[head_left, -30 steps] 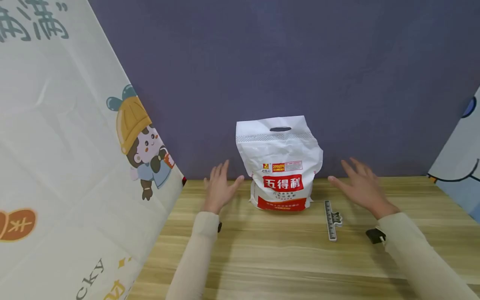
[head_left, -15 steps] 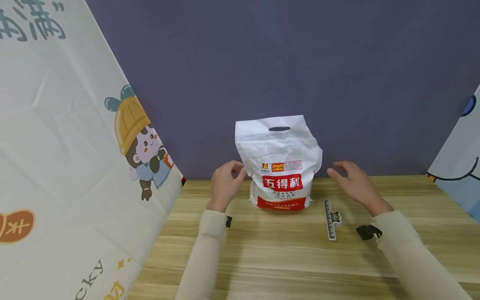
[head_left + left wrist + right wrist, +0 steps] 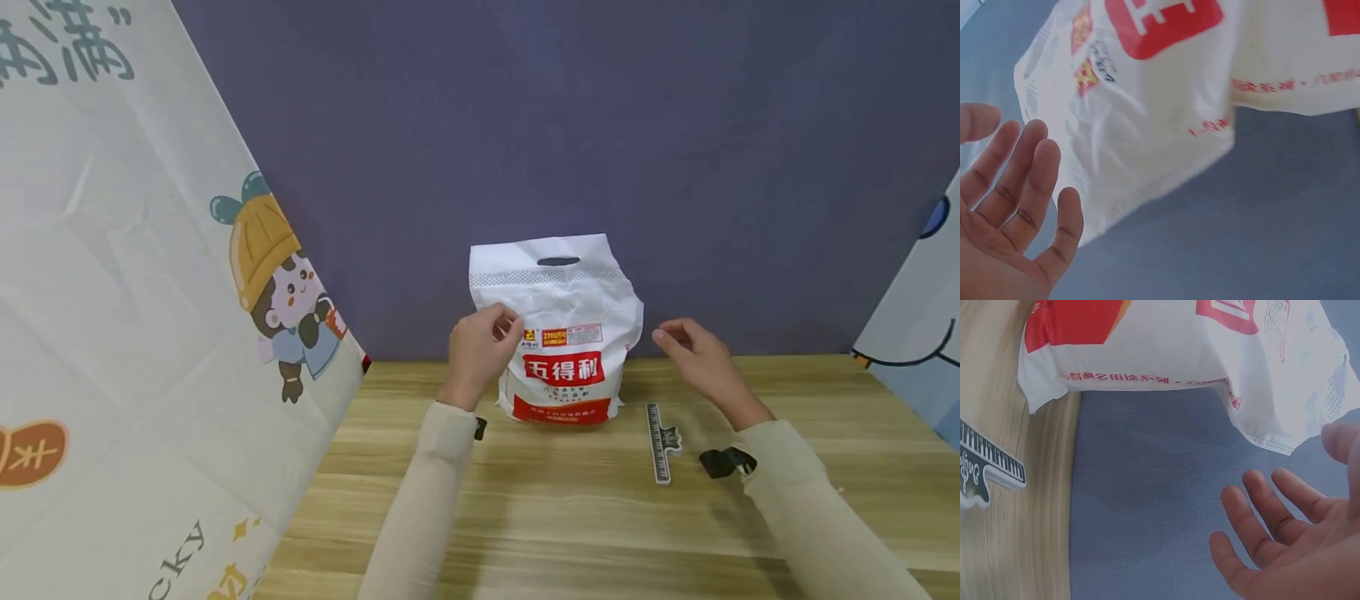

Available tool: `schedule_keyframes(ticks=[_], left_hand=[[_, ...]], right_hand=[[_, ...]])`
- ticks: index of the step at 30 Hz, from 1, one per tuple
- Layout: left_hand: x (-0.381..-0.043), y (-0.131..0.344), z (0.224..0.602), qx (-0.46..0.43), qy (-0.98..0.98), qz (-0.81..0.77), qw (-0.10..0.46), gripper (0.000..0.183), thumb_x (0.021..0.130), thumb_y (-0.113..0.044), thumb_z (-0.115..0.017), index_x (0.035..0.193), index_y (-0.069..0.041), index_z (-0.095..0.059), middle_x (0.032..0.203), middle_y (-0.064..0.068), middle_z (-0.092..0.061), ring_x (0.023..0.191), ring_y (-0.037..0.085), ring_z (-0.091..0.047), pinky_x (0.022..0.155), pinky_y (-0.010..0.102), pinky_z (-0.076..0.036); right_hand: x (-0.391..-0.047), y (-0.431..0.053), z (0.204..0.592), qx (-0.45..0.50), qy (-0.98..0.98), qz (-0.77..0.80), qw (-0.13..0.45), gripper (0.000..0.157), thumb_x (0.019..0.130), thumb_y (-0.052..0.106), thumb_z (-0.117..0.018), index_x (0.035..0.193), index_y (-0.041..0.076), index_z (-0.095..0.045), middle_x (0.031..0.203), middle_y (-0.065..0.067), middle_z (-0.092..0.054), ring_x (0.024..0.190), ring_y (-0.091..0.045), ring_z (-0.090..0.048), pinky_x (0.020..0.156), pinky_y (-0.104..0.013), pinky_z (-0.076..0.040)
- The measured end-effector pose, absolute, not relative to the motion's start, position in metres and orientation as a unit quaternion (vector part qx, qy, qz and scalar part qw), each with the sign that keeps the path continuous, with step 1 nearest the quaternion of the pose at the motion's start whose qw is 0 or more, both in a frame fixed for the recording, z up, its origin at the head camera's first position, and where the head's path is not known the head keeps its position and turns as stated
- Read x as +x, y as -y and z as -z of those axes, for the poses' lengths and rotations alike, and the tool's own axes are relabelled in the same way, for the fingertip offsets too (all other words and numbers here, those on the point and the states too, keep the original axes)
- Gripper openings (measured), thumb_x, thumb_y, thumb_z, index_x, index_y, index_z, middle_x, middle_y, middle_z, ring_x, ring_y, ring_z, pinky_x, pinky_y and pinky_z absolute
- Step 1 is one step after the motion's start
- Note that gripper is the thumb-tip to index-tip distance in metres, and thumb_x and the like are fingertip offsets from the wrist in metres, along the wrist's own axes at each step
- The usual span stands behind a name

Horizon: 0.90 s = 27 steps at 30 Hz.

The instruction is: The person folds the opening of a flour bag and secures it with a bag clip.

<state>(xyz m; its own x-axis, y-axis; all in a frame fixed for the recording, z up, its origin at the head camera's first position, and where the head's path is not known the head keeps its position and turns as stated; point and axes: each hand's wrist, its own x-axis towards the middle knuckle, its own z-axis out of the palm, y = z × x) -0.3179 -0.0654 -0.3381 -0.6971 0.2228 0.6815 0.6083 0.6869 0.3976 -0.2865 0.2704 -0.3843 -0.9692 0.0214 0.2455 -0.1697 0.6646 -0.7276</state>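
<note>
A white flour bag (image 3: 570,300) with red print and a cut-out handle slot stands upright on the table against the dark backdrop. My left hand (image 3: 480,350) is at the bag's left side, covering part of that edge in the head view. The left wrist view shows its fingers (image 3: 1035,172) loosely bent beside the bag, gripping nothing; whether they touch it I cannot tell. To the bag's right, my right hand (image 3: 697,362) hovers apart from it, fingers relaxed and nothing held. A clip (image 3: 660,443) with a piano-key pattern lies in front of the bag, toward the right.
The wooden table (image 3: 570,533) runs up to a dark blue-grey backdrop (image 3: 570,125). A white printed sheet (image 3: 135,275) with a cartoon figure borders the left side, and another printed sheet (image 3: 915,317) stands at the right. Each wrist wears a small black camera strap.
My left hand has moved right, from beside the bag to in front of its left edge, its fingers bending. My right hand has shifted slightly left with fingers more curved. Bag and clip stay put.
</note>
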Motion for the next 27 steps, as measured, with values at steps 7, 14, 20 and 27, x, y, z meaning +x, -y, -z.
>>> schedule_keyframes(ticks=[7, 14, 20, 27], left_hand=[[-0.32, 0.049, 0.323, -0.265, 0.857, 0.292, 0.332, 0.015, 0.097, -0.028, -0.062, 0.092, -0.018, -0.073, 0.079, -0.004, -0.074, 0.069, 0.01, -0.066, 0.065, 0.029, -0.051], [-0.321, 0.034, 0.313, -0.279, 0.857, 0.243, 0.358, 0.013, 0.096, -0.025, -0.063, 0.092, -0.018, -0.073, 0.08, -0.004, -0.074, 0.074, 0.011, -0.065, 0.063, 0.027, -0.051], [-0.325, 0.02, 0.309, -0.296, 0.863, 0.212, 0.351, 0.012, 0.096, -0.025, -0.065, 0.097, -0.017, -0.073, 0.085, -0.003, -0.074, 0.08, 0.012, -0.065, 0.067, 0.027, -0.052], [-0.333, 0.006, 0.305, -0.315, 0.863, 0.149, 0.366, 0.012, 0.097, -0.025, -0.063, 0.1, -0.018, -0.072, 0.091, -0.004, -0.072, 0.082, 0.012, -0.063, 0.072, 0.026, -0.052]], right_hand=[[-0.288, -0.267, 0.38, 0.044, 0.896, -0.423, 0.133, 0.062, 0.107, 0.051, -0.043, 0.14, -0.002, -0.05, 0.136, -0.03, -0.054, 0.124, -0.048, -0.051, 0.096, -0.062, -0.043], [-0.291, -0.26, 0.374, 0.03, 0.89, -0.436, 0.133, 0.059, 0.107, 0.048, -0.045, 0.138, -0.002, -0.051, 0.133, -0.028, -0.055, 0.122, -0.045, -0.052, 0.095, -0.058, -0.043], [-0.294, -0.258, 0.373, 0.017, 0.886, -0.448, 0.121, 0.061, 0.107, 0.05, -0.043, 0.139, -0.002, -0.05, 0.131, -0.027, -0.054, 0.119, -0.043, -0.053, 0.09, -0.053, -0.045], [-0.296, -0.259, 0.371, 0.01, 0.88, -0.466, 0.093, 0.072, 0.104, 0.061, -0.038, 0.143, 0.0, -0.046, 0.135, -0.026, -0.052, 0.121, -0.042, -0.054, 0.086, -0.048, -0.047]])
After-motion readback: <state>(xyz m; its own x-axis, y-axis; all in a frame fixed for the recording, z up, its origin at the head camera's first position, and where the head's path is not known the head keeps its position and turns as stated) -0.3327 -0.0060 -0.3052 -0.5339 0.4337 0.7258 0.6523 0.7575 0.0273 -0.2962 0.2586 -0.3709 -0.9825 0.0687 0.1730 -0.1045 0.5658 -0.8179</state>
